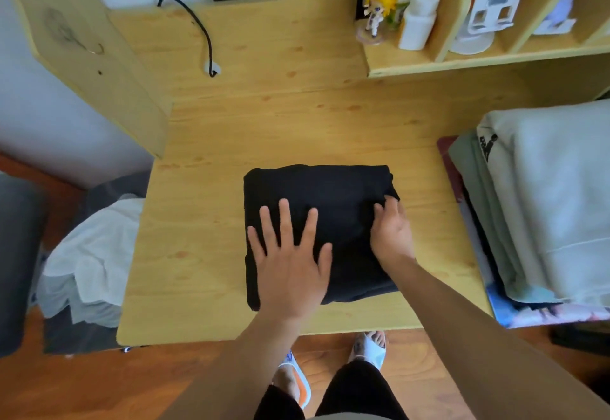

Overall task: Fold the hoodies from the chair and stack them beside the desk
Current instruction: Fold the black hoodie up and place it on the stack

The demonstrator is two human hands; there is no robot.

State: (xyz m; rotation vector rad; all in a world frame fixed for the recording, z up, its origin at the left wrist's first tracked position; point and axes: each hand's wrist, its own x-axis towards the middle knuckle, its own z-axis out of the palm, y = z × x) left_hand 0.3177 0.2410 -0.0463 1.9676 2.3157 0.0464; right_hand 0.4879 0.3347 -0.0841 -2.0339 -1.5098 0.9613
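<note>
The black hoodie is lying folded into a square on the desk. The left hand is pressing it flat, fingers spread; the right hand is pinching the right edge, fingers curled into the cloth. To finish well — smooth outward, square the edges (loose folds may slump), then lift it toward the stack at right.

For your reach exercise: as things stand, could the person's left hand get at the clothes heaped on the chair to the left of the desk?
Probably yes. The left hand lies flat on the folded black hoodie, holding nothing, and only bare desk lies between it and the heaped clothes.
</note>
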